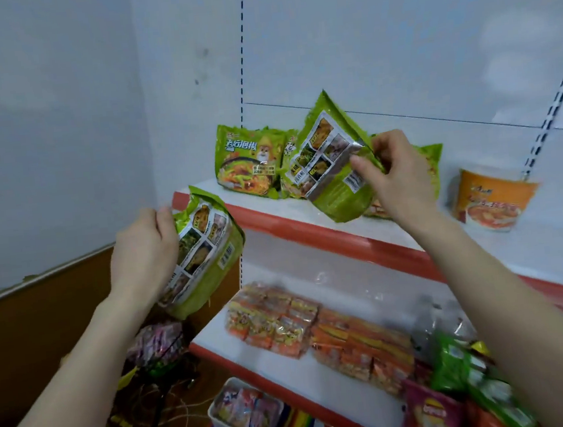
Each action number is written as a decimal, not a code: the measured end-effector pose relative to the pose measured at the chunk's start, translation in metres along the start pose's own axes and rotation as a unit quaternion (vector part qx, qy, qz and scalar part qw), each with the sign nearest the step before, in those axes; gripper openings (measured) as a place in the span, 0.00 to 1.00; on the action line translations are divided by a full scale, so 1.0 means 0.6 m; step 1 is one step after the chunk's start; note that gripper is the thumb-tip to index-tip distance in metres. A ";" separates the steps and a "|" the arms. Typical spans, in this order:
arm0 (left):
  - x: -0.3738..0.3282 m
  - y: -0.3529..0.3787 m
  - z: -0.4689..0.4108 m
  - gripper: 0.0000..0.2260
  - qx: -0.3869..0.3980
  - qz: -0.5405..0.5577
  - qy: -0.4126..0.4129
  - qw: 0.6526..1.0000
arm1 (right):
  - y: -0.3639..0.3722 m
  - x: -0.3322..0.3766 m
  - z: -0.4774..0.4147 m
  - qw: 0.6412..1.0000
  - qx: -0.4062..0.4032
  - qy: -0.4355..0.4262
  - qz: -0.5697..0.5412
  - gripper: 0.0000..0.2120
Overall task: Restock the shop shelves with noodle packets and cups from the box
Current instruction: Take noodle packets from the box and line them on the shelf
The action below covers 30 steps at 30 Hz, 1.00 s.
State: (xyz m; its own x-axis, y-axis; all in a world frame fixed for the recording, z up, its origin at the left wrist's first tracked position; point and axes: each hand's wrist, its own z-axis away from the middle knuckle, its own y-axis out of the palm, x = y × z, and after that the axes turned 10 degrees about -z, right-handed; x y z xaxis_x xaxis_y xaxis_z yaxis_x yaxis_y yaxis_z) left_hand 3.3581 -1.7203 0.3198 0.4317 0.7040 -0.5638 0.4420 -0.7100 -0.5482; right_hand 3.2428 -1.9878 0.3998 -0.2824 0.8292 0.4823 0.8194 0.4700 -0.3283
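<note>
My left hand (142, 250) grips a green noodle packet (204, 251), back side towards me, just left of the top shelf's red edge (295, 229). My right hand (396, 174) pinches a second green noodle packet (330, 167) by its edge, tilted above the top shelf. An upright green packet (251, 161) stands at the shelf's back left, with another partly hidden behind the held one. An orange noodle cup (488, 200) stands on the shelf to the right.
The shelf below carries orange snack packs (318, 326) and green and purple bags (461, 385) at the right. A white basket of packets (244, 416) sits lower down. A brown panel (43, 322) and tangled cords lie at the left.
</note>
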 end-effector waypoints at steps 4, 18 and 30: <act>-0.006 0.026 -0.012 0.24 0.043 0.016 0.007 0.999 | 0.014 -0.015 -0.022 0.976 0.042 -0.034 0.210 0.15; -0.004 0.086 -0.033 0.26 0.112 0.024 -0.037 0.993 | 0.098 -0.040 0.002 0.941 0.262 0.054 0.208 0.17; -0.008 0.108 -0.031 0.25 0.122 0.019 -0.060 0.991 | 0.100 -0.160 -0.116 0.853 0.410 0.276 0.168 0.28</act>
State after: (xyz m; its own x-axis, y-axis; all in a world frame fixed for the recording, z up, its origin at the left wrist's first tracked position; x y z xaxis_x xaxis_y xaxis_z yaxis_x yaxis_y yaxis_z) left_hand 3.3994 -1.7695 0.2987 0.3420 0.6803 -0.6482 0.2178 -0.7284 -0.6496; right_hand 3.3536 -2.0605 0.3903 0.3628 0.7959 0.4847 0.1202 0.4758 -0.8713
